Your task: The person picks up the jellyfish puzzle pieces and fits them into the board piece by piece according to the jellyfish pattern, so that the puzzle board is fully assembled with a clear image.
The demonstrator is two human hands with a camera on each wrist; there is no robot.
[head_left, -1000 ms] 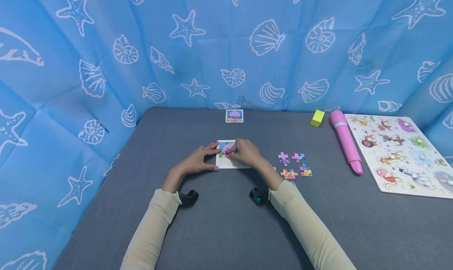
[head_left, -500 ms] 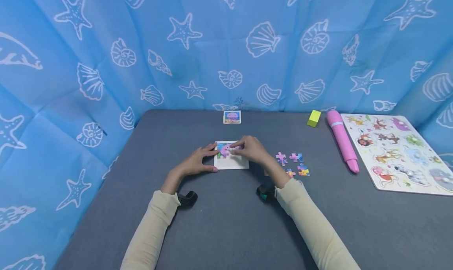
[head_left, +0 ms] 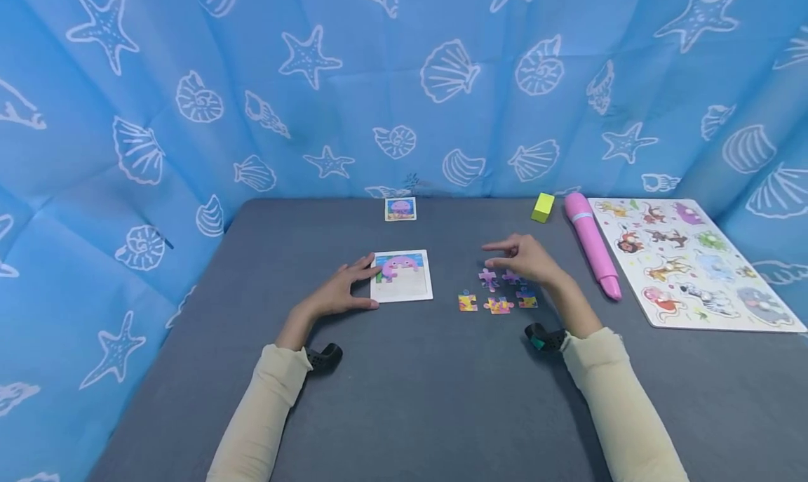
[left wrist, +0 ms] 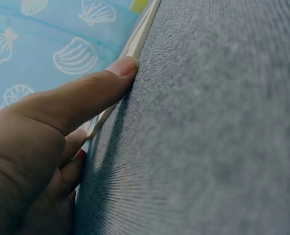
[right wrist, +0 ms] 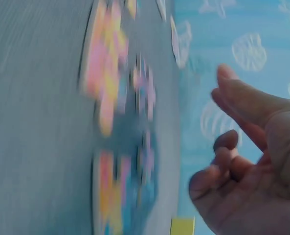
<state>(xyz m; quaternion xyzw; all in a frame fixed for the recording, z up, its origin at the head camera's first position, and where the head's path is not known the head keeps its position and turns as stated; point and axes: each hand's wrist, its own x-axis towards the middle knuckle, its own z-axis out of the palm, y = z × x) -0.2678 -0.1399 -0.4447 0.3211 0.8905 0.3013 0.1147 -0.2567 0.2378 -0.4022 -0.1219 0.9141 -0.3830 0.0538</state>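
The left hand rests at the left edge of a white puzzle tray, thumb and fingers against its border; the left wrist view shows the thumb on the tray's edge. Joined pieces with a pink figure fill the tray's upper part. Over loose puzzle pieces right of the tray hovers the right hand, thumb and index finger apart, nothing between them. Yellow-pink pieces lie just below it. In the right wrist view the hand is beside blurred pieces.
A small picture card lies near the back edge. Farther right are a yellow block, a pink pen-like object and a white animal board. A blue patterned curtain hangs behind the table.
The right hand has moved from the tray rightward to above the loose pieces, its fingers now parted. More of the pink figure shows in the tray. The left hand stays at the tray's edge.
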